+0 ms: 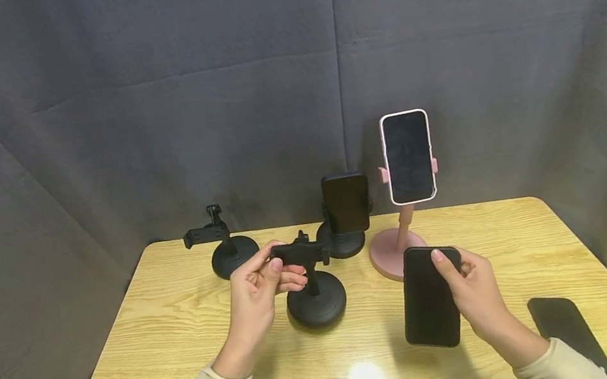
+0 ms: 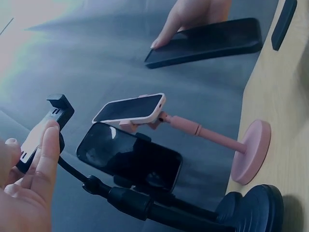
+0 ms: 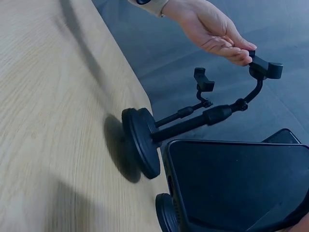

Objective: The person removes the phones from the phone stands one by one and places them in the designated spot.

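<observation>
My left hand (image 1: pixel 255 290) pinches one end of the clamp (image 1: pixel 302 252) on top of a black phone stand, whose round base (image 1: pixel 316 301) rests on the table. That clamp has no phone in it. In my right hand (image 1: pixel 478 291) is a black smartphone (image 1: pixel 428 301), gripped near its top corner with the thumb over the screen. The phone hangs above the table, to the right of the stand. In the right wrist view, the left fingers (image 3: pixel 227 46) hold the clamp's far end, and the dark phone (image 3: pixel 236 181) fills the lower right.
Behind stands a pink stand (image 1: pixel 397 251) holding a white-cased phone (image 1: pixel 409 157). Beside it, another black stand carries a black phone (image 1: pixel 347 203). A third black stand (image 1: pixel 234 256) with a bare clamp is at back left. Another dark phone (image 1: pixel 567 327) lies by my right forearm. A grey curtain (image 1: pixel 243 94) hangs behind.
</observation>
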{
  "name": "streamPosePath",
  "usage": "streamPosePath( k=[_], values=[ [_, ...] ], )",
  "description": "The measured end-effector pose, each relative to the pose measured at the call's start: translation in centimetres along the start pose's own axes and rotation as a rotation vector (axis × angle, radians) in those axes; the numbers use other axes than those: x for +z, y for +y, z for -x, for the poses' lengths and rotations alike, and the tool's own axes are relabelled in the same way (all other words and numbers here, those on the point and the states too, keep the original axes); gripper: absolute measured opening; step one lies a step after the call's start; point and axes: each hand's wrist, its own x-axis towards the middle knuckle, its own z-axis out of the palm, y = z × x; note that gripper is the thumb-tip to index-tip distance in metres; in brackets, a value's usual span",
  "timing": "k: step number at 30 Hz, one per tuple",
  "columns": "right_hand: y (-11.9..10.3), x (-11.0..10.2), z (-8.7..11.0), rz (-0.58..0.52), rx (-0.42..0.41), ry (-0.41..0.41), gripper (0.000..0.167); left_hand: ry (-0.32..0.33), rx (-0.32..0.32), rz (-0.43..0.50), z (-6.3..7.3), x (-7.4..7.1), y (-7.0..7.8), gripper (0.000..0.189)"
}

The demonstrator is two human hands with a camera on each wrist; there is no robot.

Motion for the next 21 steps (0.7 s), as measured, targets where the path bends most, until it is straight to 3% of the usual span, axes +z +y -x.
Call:
streamPosePath(
  k=[13, 21],
  values=[
    [0.6, -2.1, 0.6, 0.032, 0.058, -0.028, 0.024, 0.036, 0.021, 0.010, -1.4, -1.8, 0.2, 0.035],
    [1.1, -3.3, 0.8, 0.112, 0.089, -0.029, 0.025, 0.019, 0.035, 0.018, -2.6, -2.5, 0.3, 0.029]
  ],
)
